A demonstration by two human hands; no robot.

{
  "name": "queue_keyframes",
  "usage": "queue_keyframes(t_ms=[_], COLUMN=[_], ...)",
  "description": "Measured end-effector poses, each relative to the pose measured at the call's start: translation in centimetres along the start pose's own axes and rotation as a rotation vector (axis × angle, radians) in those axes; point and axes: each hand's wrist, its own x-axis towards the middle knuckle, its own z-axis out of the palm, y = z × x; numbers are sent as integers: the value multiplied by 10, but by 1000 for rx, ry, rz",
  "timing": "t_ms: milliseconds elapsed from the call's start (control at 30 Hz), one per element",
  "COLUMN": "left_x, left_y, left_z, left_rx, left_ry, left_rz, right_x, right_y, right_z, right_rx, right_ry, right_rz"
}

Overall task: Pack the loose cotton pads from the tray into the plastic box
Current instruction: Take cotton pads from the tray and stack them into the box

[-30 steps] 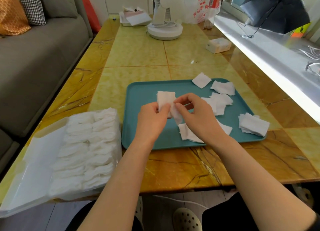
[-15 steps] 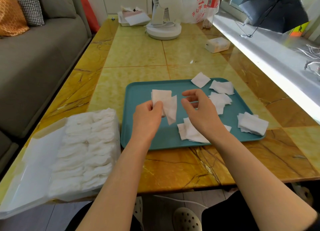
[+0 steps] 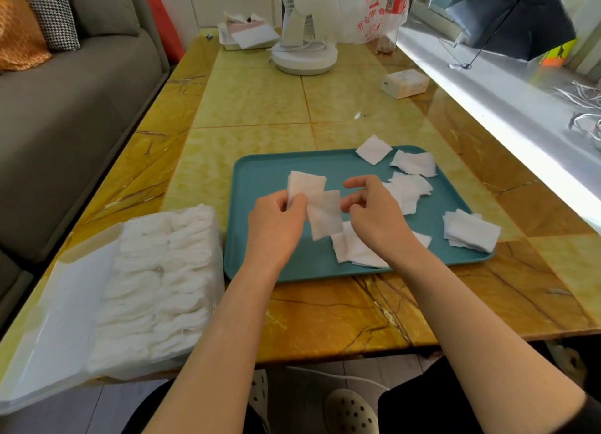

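While both forearms reach forward over the near edge of the desk (image 3: 253, 102), the left hand (image 3: 276, 222) is raised above the tray (image 3: 260, 180), knuckles towards the camera. Its grip is closed on a few held pads (image 3: 320, 212), pinched by their left edge between thumb and curled fingers. They fan out unevenly, one pad slipping lower and to the right. The right hand (image 3: 374, 219) hangs just beside them with its grip loose and holding nothing. The forefinger is stretched leftward and the other fingers are softly bent. Whether they touch the pads' edge cannot be told.

All the pads are thin, white, square and soft, with slightly fuzzy edges. Those on the tray lie in a heap under the right wrist (image 3: 354, 251), a neat stack by the right rim (image 3: 471, 233) and a cluster behind the right hand (image 3: 409, 189). A single pad overhangs the far rim (image 3: 373, 149).

That tray is a smooth teal rectangle with rounded corners and a shallow lip. To its left stands the plastic box (image 3: 58, 303), translucent and milky, with its lid folded open. Rows of packed pads (image 3: 162, 271) fill it, set on edge. Glossy yellow stone, veined with brown, makes up the desk.
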Motion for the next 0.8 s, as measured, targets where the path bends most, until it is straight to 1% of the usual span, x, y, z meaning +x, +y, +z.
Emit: queue_keyframes(t_ms=[100,167,267,333,400,433,500,567,667,800], left_x=[0,1,4,6,8,9,10,8,2,-1], left_y=[0,-1,-5,-7,-11,-13,-13,-9,0,6], left_z=[-1,0,2,1,1,0,0,1,4,5], left_rx=[1,-6,-22,-19,-12,-12,-16,-40,-90,-75], left_ry=[-1,-24,-49,-61,-69,-71,-90,-138,-216,-236], left_rz=[8,-4,-17,-14,-9,-11,-19,-19,1,-3], right_x=[1,-1,-2,-1,0,0,-1,-2,-2,0], right_y=[-2,-3,0,0,-1,-2,-7,-9,-9,-5], right_z=[-3,-2,0,-1,-5,-7,-10,-8,-4,0], right_rx=[140,118,5,19,105,186,375,481,452,315], right_ry=[-8,-57,-34,27,61,51,-23,-96,-78,25], right_rz=[51,43,-70,-121,-121,-115,-81,-41,-30,-53])
